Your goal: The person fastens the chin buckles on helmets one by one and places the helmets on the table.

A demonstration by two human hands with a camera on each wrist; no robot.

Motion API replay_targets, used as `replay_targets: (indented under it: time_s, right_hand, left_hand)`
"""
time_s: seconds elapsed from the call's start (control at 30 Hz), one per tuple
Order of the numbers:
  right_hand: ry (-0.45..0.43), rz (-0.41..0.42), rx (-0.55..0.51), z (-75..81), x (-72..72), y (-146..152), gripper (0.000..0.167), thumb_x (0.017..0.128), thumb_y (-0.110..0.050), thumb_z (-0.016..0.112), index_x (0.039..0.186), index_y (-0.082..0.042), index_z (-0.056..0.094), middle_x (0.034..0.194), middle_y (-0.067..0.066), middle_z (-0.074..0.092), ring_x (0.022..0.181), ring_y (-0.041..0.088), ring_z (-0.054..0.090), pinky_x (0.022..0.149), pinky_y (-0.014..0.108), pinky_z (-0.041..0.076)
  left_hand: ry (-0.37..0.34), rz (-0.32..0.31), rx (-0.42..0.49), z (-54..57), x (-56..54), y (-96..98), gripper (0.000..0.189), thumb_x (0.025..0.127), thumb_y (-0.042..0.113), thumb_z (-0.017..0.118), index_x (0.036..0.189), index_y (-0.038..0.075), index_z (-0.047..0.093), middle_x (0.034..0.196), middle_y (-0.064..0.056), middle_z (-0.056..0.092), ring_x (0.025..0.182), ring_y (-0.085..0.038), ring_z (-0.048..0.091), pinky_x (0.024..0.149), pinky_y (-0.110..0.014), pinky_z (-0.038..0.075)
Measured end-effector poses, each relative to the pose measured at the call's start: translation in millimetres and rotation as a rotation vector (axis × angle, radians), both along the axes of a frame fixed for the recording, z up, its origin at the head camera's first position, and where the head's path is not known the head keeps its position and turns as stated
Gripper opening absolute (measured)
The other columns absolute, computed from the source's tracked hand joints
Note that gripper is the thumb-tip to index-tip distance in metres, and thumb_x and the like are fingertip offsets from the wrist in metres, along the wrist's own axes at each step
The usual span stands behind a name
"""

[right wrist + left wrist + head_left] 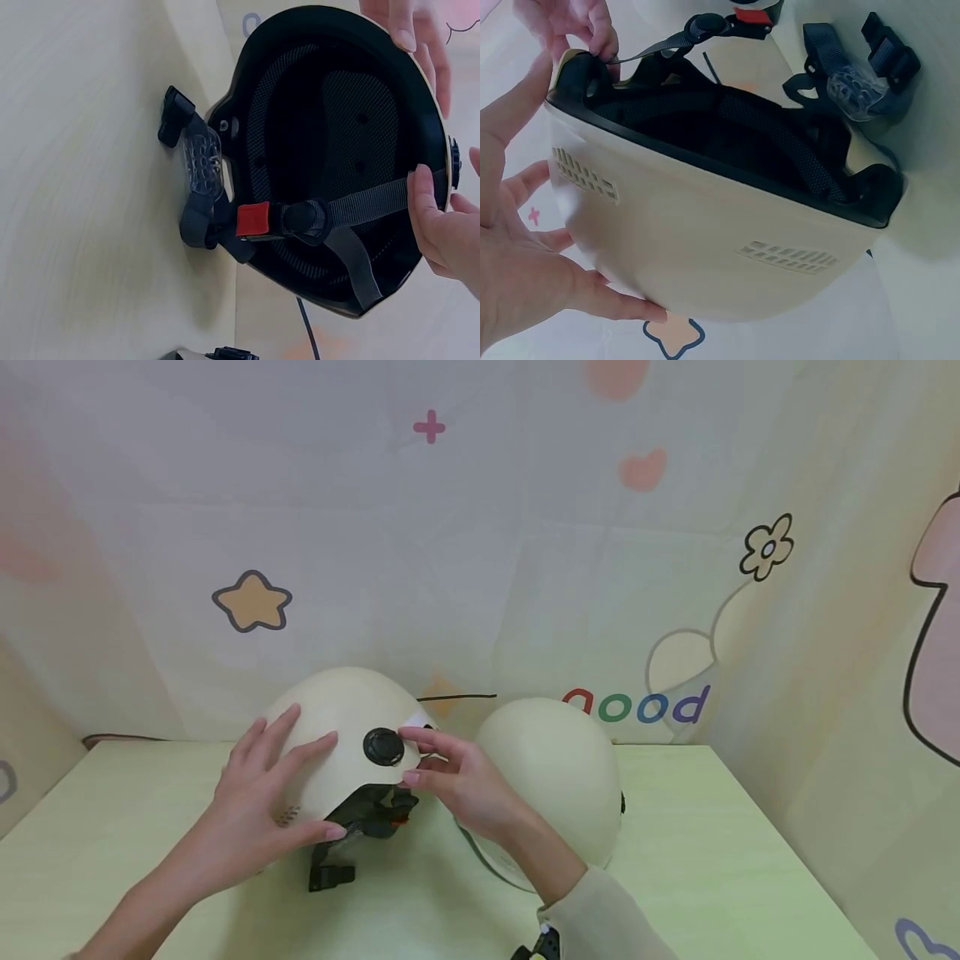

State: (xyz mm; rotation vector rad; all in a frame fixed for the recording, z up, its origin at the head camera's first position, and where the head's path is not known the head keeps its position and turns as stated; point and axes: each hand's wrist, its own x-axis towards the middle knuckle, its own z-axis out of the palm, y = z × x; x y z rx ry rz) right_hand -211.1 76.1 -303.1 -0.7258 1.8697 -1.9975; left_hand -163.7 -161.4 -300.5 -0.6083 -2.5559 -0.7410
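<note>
A cream helmet (352, 693) is tilted, with its black-lined opening (360, 127) showing in the right wrist view. My left hand (255, 810) holds its shell, fingers spread over the outside and thumb at the rim. With thumb and fingers, my right hand (472, 785) pinches the edge beside a round black disc (383, 747); the thumb lies inside, by the grey strap (375, 204). Dark straps hang from the helmet with a black buckle piece (332, 877), a red-tabbed buckle (253, 219) and a clear chin pad (202, 161). Whether the shell touches the table is unclear.
A second cream helmet (555, 777) sits dome up on the pale table (750, 860), just right of the held one and partly behind my right forearm. A printed curtain (480, 568) hangs behind the table's far edge.
</note>
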Motion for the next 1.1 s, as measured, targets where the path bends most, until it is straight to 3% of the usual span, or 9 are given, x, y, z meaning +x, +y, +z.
replay_targets:
  time_s: [0.33,0.7,0.97,1.1]
  right_hand:
    - [0.041,-0.037,0.036,4.7,0.6,1.6,0.045,0.089,0.004,0.052,0.133,-0.004,0.045,0.111,0.012,0.045,0.092,0.018,0.058,0.095,0.032,0.04]
    - [0.045,0.002,0.025,4.4,0.3,5.4,0.047,0.089,0.005,0.051,0.134,-0.003,0.043,0.123,0.012,0.045,0.09,0.017,0.058,0.094,0.034,0.041]
    - [0.059,0.009,0.043,-0.2,-2.2,11.2,0.048,0.088,0.003,0.054,0.134,-0.005,0.043,0.132,0.01,0.043,0.108,0.038,0.05,0.091,0.033,0.043]
    - [0.068,0.0,0.054,-2.8,-3.7,14.1,0.048,0.088,0.003,0.055,0.133,-0.006,0.044,0.13,0.012,0.044,0.109,0.036,0.05,0.09,0.034,0.044]
  left_hand:
    - [-0.09,0.023,-0.029,11.4,1.4,6.4,0.07,0.068,0.037,0.079,0.129,0.02,0.051,0.146,-0.025,0.012,0.128,-0.055,0.005,0.081,-0.077,0.017]
    - [-0.103,0.043,-0.052,16.4,2.0,8.7,0.065,0.072,0.038,0.076,0.129,0.02,0.051,0.145,-0.027,0.014,0.126,-0.056,0.009,0.082,-0.076,0.021]
    - [-0.094,0.057,-0.095,20.9,-0.3,6.0,0.064,0.073,0.039,0.074,0.129,0.021,0.051,0.144,-0.028,0.019,0.123,-0.058,0.016,0.083,-0.072,0.027]
    - [-0.106,0.065,-0.103,22.4,-2.1,3.7,0.064,0.072,0.04,0.075,0.129,0.021,0.051,0.143,-0.029,0.02,0.124,-0.058,0.017,0.085,-0.072,0.026]
